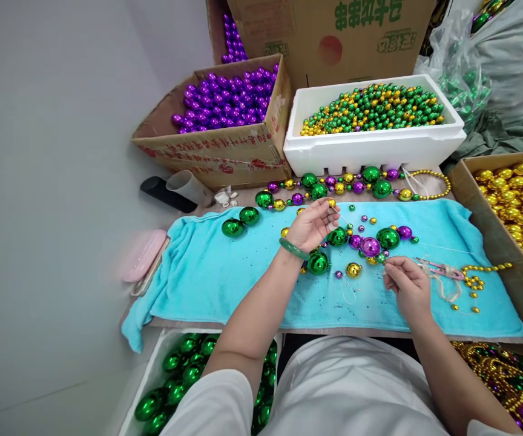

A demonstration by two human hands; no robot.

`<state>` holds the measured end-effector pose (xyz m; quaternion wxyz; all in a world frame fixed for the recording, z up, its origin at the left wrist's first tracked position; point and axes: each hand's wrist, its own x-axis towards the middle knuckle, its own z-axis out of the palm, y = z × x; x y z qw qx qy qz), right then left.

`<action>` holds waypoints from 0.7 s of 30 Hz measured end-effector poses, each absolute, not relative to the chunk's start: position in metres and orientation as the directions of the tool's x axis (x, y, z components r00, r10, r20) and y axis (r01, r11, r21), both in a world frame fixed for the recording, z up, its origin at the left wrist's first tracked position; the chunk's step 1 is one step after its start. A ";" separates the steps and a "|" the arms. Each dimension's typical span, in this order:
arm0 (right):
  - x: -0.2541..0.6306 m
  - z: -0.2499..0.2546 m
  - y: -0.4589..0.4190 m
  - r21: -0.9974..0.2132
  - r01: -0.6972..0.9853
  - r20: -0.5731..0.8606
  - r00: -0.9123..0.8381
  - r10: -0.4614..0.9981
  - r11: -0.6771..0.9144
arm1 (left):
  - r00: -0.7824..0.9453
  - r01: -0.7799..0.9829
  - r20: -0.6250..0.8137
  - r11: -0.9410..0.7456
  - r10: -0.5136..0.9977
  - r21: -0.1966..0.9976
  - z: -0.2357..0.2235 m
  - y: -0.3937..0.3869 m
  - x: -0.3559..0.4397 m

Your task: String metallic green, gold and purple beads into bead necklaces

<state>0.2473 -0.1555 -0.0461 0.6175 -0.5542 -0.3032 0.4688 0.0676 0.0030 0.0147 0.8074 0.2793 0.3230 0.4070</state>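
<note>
Over the turquoise towel [252, 272], my left hand [312, 225] is raised, with a green bangle [294, 249] at its wrist. A small gold bead [332, 203] is pinched at its fingertips, and a thin pale line, needle or thread, slants down from there. My right hand [409, 284] pinches a small green bead [381, 258] beside a cluster of beads. That cluster includes a big purple bead [370, 246] and a big green bead [387, 238]. Nearer me lie a gold bead [353, 269] and a loop of white thread [347, 293].
Behind the towel lies a finished-looking bead strand [319, 191]. A carton of purple beads [243, 145], a white foam box [370, 148] and a carton of gold beads [493, 224] surround it. Pink-handled scissors [447, 270] lie right; two green balls [233, 227] lie left.
</note>
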 end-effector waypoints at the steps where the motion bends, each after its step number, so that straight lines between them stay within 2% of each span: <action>1: 0.247 -0.046 -0.155 -0.970 -0.239 -0.144 0.377 0.915 -0.054 | 0.455 -0.482 -0.295 0.511 0.840 0.712 0.015 0.003 0.067; 13: 0.241 -0.046 -0.151 -0.970 -0.229 -0.162 0.366 0.916 -0.080 | 0.415 -0.544 -0.288 0.489 0.863 0.682 0.017 0.000 0.064; 21: 0.237 -0.046 -0.147 -0.966 -0.249 -0.166 0.366 0.916 -0.075 | 0.294 -0.514 -0.204 0.335 0.934 0.789 0.019 -0.007 0.071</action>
